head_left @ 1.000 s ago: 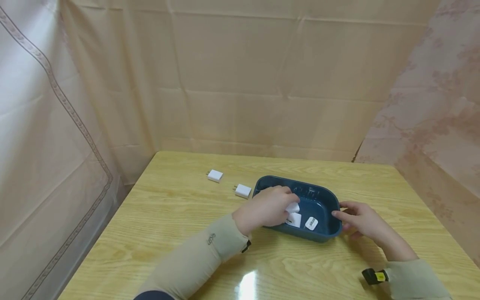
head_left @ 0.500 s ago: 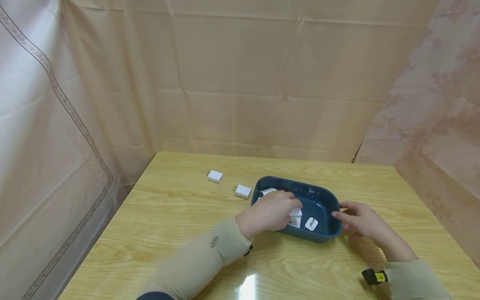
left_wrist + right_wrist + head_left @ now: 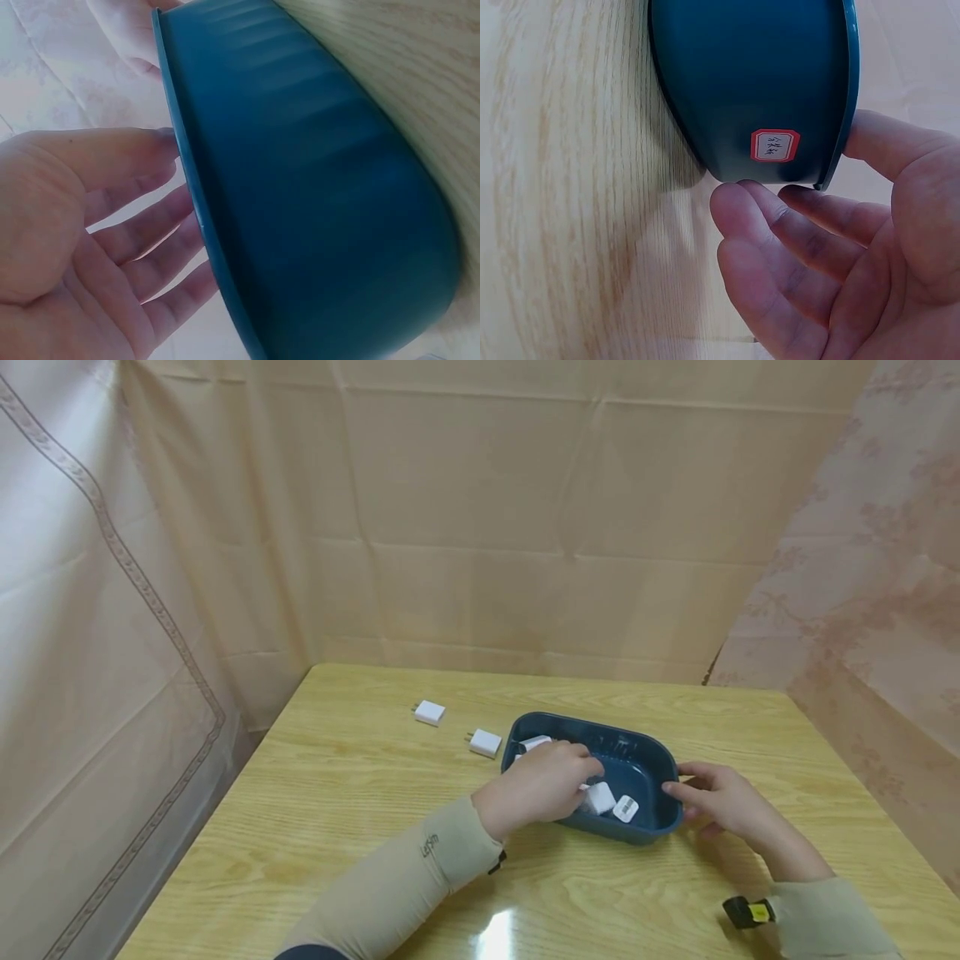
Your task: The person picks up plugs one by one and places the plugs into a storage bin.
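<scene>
A dark blue plastic bin (image 3: 637, 835) sits on the wooden table. Over its near side reaches my left hand (image 3: 540, 781), fingertips down inside the bin. In the left wrist view, the fingers (image 3: 150, 229) look relaxed, with gaps between them, and their tips are hidden behind the rim. Just beside those fingertips lies a white charger plug (image 3: 600, 797), touching or nearly touching a white charger with printed text (image 3: 626, 809). More white pieces (image 3: 536, 742) show at the bin's left end, partly covered by the hand. My right hand (image 3: 723, 797) holds the bin's right end, thumb over the rim, fingers outside.
Two white charger plugs, one farther back (image 3: 430, 712) and one closer to the bin (image 3: 484, 743), lie on the table (image 3: 360, 777) left of the bin. A red-bordered label (image 3: 775, 145) is stuck on the bin's end. Beige cloth (image 3: 465, 527) hangs behind the table.
The white charger at my left fingertips has dropped to the bin floor and lies slightly right, and the printed charger has shifted a little. The right hand has stayed on the rim.
</scene>
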### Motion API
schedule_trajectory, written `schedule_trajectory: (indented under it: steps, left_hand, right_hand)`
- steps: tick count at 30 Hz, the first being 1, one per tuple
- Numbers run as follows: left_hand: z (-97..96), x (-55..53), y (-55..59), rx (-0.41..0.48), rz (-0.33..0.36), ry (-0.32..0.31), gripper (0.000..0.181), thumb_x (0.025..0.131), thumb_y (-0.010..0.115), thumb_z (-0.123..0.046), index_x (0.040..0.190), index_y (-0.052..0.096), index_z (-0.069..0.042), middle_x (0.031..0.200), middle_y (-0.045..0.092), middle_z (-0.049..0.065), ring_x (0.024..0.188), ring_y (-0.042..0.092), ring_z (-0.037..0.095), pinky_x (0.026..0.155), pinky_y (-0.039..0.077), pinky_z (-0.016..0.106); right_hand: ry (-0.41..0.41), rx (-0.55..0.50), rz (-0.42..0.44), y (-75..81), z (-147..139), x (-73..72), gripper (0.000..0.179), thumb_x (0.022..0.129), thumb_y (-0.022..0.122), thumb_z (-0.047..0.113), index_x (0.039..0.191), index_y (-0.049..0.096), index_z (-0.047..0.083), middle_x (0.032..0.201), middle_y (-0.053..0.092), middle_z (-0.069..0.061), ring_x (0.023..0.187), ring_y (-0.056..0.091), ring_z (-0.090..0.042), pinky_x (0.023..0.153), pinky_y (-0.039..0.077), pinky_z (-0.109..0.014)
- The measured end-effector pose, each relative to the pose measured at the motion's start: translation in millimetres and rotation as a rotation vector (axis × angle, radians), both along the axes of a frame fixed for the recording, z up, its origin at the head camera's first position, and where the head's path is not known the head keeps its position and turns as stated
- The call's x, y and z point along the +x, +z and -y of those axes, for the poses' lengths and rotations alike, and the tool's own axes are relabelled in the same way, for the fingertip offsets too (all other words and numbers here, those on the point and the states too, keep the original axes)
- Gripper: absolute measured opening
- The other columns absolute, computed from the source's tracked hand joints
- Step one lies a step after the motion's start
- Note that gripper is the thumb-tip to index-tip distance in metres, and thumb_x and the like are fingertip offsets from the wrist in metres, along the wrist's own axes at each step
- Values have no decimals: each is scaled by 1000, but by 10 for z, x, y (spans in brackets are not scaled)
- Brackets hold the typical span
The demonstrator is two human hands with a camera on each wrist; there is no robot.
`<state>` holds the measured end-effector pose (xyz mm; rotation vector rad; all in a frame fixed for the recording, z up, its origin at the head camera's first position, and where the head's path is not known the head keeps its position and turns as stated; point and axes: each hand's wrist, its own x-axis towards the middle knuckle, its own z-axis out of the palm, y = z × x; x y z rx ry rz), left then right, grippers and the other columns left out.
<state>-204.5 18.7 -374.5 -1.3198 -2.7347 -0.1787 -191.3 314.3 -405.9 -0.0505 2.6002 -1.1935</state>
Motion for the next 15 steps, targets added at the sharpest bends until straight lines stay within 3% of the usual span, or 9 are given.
schedule_trajectory:
  steps: [7,15]
  left_hand:
    - [8,8,-10,-14,32,11,31,94,75,-21,125,73,-20,118,69,-4,105,63,10,93,51,26]
    - [72,10,11,-4,-19,44,30,95,73,-26,125,73,-19,117,69,-3,103,64,11,88,52,25]
  right_hand:
    - [6,-8,-3,-8,-5,7,70,101,66,37,144,43,-13,113,68,-21,80,67,-27,62,61,-42]
    - [1,-7,0,-11,-3,10,69,101,64,36,145,41,-13,113,68,-21,81,67,-26,62,60,-43]
